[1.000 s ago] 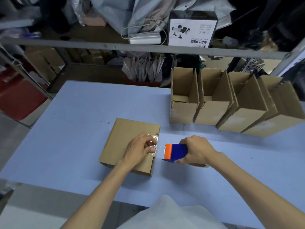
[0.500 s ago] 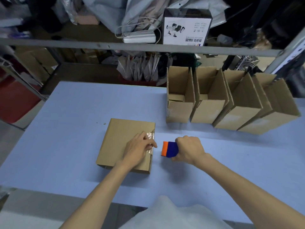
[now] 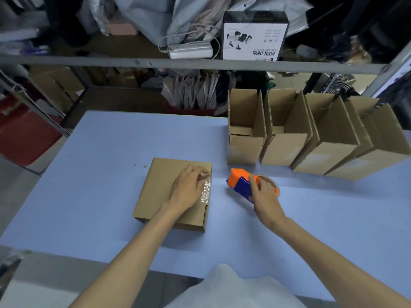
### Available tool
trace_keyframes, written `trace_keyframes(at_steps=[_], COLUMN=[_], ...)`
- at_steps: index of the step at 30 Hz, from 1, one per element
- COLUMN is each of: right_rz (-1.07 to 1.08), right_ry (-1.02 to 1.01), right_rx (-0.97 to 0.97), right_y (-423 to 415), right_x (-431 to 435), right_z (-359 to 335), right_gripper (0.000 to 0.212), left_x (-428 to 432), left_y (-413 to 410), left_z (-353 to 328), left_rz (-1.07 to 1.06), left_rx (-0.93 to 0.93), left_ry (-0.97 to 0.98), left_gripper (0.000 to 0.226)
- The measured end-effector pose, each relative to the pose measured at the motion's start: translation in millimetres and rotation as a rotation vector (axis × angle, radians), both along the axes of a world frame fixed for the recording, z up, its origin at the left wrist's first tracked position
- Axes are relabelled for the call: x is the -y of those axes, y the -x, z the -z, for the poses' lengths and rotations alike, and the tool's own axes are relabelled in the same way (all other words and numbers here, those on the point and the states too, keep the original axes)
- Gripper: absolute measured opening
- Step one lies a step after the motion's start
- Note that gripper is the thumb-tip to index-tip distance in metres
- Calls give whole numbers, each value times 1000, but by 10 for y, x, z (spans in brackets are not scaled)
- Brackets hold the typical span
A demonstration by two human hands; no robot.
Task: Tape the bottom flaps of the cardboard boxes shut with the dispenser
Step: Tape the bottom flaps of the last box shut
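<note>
A closed cardboard box (image 3: pixel 162 187) lies bottom-up on the blue table (image 3: pixel 100 152), with a crinkled strip of clear tape (image 3: pixel 205 193) near its right edge. My left hand (image 3: pixel 186 187) rests on the box top, its fingers pressing the tape down. To the right of the box, my right hand (image 3: pixel 262 194) grips the blue and orange tape dispenser (image 3: pixel 241 185). The dispenser sits just off the box's right edge, its orange end pointing toward the box and its tape roll behind my fingers.
Several open cardboard boxes (image 3: pixel 287 138) stand in a row at the table's back right, flaps up. A metal shelf rail (image 3: pixel 155 63) crosses behind the table, with a white product box (image 3: pixel 253 34), cables and bags on the shelf above.
My right hand has drawn the dispenser a little away from the box and tilted it, so the roll now shows. My left hand stays on the tape.
</note>
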State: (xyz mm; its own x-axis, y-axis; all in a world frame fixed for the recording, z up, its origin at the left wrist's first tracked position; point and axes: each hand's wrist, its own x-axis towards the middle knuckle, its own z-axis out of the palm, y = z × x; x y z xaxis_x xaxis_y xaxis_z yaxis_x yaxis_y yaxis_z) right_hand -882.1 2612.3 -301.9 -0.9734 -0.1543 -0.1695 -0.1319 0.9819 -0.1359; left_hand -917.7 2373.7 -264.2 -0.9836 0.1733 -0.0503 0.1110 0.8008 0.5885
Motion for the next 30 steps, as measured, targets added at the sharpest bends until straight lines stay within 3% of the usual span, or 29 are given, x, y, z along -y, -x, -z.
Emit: trace_keyframes(at_steps=[3,6,7,9,10,12,14,16,19,22,26,30], right_rz=[-47,-41,31,72,79,60,85,230,443,341,329,326], right_ry=[3,141,213,173,142,278,452,607,1097,1371,1223,1056], right_rx=[67,73,63,45,-19,-76,34,323,611,382,61,-56], right_y=[-31,-90,-89,-115,-135,-206,-277,-313,-306,-232,-64,-31], right_x=[61,126,144,161,187,280,438,605,828,975,977,783], right_z=[141,152,152,164,183,131,37,-52,-298,-528,-827,-953], right_gripper=[71,31,34,41,51,55,45,54,64,56,47,40], left_x=[-35,-131,-158,-193,-197,-177,-129,-89,-23,99,256,344], left_y=[201,441,505,590,612,615,566,485,351,248,45,-178], left_z=[-70,-96,-93,-90,-85,-93,-138,-235,-456,-725,-931,-807], left_rz=[87,209,241,282,285,258,204,168,63,-122,-301,-325], left_rx=[39,210,254,290,279,241,189,88,-140,-336,-429,-355], left_ry=[168,404,458,470,442,349,243,160,45,-64,-163,-337], left_gripper=[51,72,74,72,69,66,66,67,65,64,54,14])
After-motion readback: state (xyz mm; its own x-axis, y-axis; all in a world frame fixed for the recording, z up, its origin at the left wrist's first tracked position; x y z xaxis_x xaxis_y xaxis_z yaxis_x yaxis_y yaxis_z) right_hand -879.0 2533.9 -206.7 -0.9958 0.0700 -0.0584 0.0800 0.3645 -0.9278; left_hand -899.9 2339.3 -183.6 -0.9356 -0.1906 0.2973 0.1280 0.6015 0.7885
